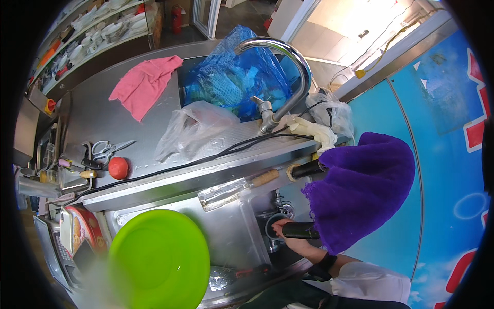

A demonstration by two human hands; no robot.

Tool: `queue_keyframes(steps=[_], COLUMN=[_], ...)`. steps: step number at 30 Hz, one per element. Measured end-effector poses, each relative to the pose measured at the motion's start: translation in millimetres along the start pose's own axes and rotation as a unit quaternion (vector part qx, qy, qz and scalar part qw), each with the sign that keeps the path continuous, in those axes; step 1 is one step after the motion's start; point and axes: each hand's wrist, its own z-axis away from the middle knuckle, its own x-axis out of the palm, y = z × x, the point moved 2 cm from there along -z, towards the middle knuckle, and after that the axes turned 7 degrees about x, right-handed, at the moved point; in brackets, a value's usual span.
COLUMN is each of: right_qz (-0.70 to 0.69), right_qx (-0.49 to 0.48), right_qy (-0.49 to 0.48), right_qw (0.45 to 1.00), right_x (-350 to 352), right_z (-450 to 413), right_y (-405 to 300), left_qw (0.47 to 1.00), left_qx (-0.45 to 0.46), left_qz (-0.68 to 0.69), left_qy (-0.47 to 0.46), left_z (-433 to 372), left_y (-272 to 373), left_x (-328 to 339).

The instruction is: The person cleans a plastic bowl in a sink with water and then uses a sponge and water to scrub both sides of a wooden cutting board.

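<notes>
My right hand (283,228) reaches in from the lower right, with a black band on its wrist. Its fingers curl over the rim of a small round container (269,231), low beside the sink's metal ledge. A black tubular handle (301,230) passes in front of the hand and hides part of it. Over the handle's outer end hangs a purple cloth (359,193). My left hand is out of view. A large lime-green plastic basin (160,258) stands on the steel surface at the lower middle, partly covered by a pale blur. Behind it lies a wooden-handled cleaver (231,193).
A chrome faucet (301,69) arches over a blue plastic bag (235,77). On the steel counter (92,116) are a pink cloth (148,85), a clear bag (193,127), scissors (110,150) and a red ball-shaped object (118,168). Black cables (216,155) cross its front edge.
</notes>
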Motion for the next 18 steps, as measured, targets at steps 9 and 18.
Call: queue_keyframes(steps=[9, 18], right_qz=[-0.128, -0.117], right_qx=[0.038, 0.037], right_qy=[-0.044, -0.074], right_qw=[0.990, 0.990], right_x=[23, 10], right_z=[10, 28], right_y=[-18, -20], left_qw=[0.999, 0.902], left_qx=[0.036, 0.309], left_qz=[-0.029, -0.271], left_qy=[-0.029, -0.127], left_z=[5, 11], left_y=[-3, 58], left_x=[-18, -39])
